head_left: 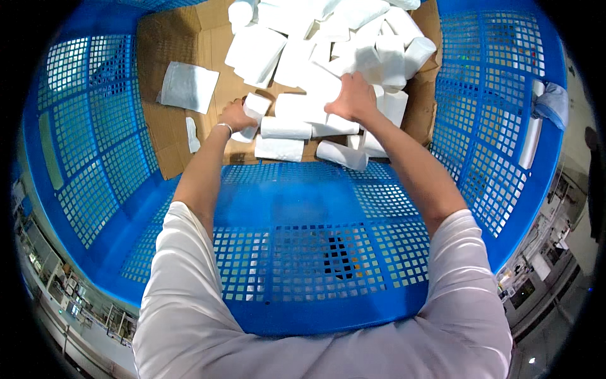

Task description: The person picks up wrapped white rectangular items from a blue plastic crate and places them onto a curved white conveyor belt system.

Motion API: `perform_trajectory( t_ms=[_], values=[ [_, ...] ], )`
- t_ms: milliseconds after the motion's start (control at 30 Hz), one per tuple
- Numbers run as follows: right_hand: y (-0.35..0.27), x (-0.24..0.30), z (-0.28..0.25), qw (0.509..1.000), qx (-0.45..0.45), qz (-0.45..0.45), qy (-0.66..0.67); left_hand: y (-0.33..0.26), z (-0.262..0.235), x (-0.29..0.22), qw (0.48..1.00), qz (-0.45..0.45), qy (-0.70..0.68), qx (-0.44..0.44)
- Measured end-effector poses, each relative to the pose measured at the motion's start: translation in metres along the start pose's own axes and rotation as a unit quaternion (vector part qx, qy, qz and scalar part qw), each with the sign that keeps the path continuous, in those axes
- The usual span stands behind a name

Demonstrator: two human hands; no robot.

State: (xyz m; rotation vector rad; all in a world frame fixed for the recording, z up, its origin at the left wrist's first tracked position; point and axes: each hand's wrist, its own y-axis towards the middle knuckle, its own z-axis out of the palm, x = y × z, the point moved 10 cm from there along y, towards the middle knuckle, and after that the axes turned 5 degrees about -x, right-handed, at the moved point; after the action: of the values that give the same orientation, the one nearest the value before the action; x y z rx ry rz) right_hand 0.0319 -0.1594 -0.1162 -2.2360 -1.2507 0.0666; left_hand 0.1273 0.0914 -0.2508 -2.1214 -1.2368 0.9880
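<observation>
My left hand is closed around the side of a short white roll, which stands tilted near the front of the pile. My right hand reaches into the heap, thumb and fingers curved about the right end of a white pack; its fingertips are partly hidden. Between the hands lie more white rolls, one long white roll on top of another white roll. A further white roll rests at a slant below my right wrist.
Brown cardboard lines the deep blue plastic crate with grid walls. A flat white packet and a small white strip lie apart at the left. Blue cloth hangs on the right rim. Many white packs are heaped at the far side.
</observation>
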Motion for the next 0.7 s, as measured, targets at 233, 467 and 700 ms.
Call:
perform_trajectory(
  t_ms=[233,467,700],
  values=[
    [-0.026,0.062,0.054,0.977,0.123,-0.164,-0.057,-0.046,0.001,0.013,0.871,-0.190,-0.446,0.079],
    [-0.034,0.044,0.082,0.988,0.047,-0.137,0.058,-0.051,0.054,-0.029,0.732,-0.189,-0.606,0.247],
    [-0.036,0.066,0.102,0.971,0.129,-0.199,0.014,-0.048,0.066,-0.006,0.727,-0.204,-0.600,0.264]
  ],
)
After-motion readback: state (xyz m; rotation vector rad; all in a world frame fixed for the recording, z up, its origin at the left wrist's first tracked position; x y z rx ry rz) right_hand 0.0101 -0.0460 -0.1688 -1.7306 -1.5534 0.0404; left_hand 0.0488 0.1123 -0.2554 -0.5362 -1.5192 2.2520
